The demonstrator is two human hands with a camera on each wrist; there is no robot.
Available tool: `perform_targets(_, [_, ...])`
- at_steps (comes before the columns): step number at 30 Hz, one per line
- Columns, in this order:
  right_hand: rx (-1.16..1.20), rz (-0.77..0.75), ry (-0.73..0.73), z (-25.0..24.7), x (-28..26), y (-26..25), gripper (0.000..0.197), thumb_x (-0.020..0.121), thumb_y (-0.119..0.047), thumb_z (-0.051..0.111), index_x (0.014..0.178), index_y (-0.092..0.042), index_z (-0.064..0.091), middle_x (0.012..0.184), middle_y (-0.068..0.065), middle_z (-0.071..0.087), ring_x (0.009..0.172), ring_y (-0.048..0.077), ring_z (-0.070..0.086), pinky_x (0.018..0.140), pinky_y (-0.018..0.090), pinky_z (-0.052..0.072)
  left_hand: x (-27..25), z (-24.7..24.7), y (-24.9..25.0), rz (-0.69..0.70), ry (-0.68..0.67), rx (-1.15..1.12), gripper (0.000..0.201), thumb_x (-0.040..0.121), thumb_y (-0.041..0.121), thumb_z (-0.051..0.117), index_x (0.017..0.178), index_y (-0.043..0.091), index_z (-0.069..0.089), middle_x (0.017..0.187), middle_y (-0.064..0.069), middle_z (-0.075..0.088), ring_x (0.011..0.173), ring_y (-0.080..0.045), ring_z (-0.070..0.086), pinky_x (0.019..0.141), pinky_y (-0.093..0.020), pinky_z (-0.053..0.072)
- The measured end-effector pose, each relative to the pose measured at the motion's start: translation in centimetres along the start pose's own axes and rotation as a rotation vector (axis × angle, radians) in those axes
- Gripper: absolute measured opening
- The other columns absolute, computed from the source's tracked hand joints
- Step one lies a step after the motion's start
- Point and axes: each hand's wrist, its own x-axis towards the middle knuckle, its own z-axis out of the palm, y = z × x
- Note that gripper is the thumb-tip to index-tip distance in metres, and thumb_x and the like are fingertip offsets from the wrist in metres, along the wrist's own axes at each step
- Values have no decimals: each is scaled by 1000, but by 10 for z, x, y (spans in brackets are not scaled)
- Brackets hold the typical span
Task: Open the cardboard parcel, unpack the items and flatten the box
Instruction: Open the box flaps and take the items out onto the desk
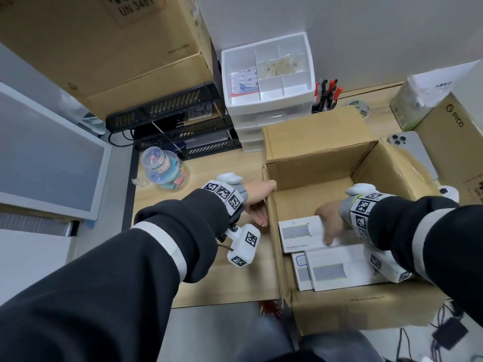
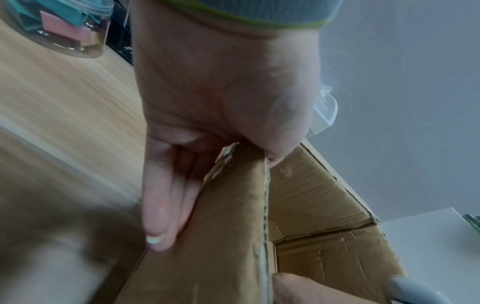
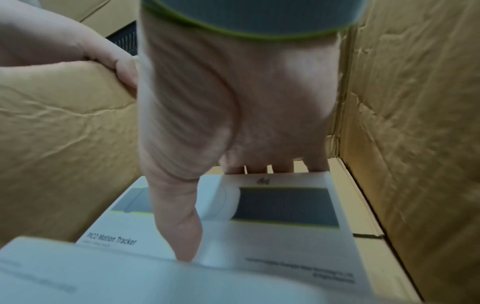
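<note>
An open cardboard parcel point(image 1: 308, 173) stands on the wooden desk with its flaps folded out. My left hand point(image 1: 257, 202) grips its left wall point(image 2: 228, 246), thumb inside and fingers point(image 2: 158, 216) flat on the outside. My right hand point(image 1: 330, 220) reaches down inside the parcel. It holds a white PICO Motion Tracker box point(image 1: 298, 235), fingers curled over the far edge of that box point(image 3: 285, 207) and thumb point(image 3: 179, 226) at its near edge. Two more white boxes point(image 1: 337, 270) lie at the parcel's near side.
A clear jar point(image 1: 163, 168) stands left of the parcel. Behind it are black file trays point(image 1: 177, 121), a white drawer unit point(image 1: 269, 82) and a pen pot point(image 1: 326, 97). A phone point(image 1: 410, 150) and a PICO carton point(image 1: 452, 131) sit at the right.
</note>
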Motion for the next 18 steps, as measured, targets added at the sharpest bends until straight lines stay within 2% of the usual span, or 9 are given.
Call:
perform_targets(5, [-17,-25,50,2,4,-4,91,48,-47,84,126,-22,45,117,1,62,104,26,62,92,42,52,-1,2,1,-17,12,-19,61,91,27,36,112,-26,57,88,-39,70,86,-50,73,60,-39,63])
perform_targets(9, [-8,-34,59,-2,0,-2,86,49,-42,87,122,-22,45,115,1,63,101,26,63,91,42,53,1,2,1,-26,22,-34,59,90,26,37,115,-24,56,86,-39,70,81,-50,73,60,-41,63])
perform_targets(13, [-25,-59,55,-5,-3,-5,87,50,-35,89,124,-20,46,115,2,59,99,24,64,86,42,57,1,3,0,-7,56,-28,56,92,26,37,114,-22,55,82,-37,70,67,-44,73,53,-38,61])
perform_targets(16, [-103,-92,38,-8,-12,-10,81,56,-35,88,126,-19,51,122,1,56,106,23,61,85,37,55,2,2,-1,-1,55,0,57,92,26,36,114,-23,56,84,-37,70,70,-44,73,55,-38,61])
perform_targets(18, [-92,-104,25,-15,-22,-10,73,60,-29,87,122,-20,48,118,1,58,104,23,60,82,36,53,1,0,-1,-2,39,21,59,93,27,37,120,-23,52,86,-38,69,76,-47,73,59,-41,63])
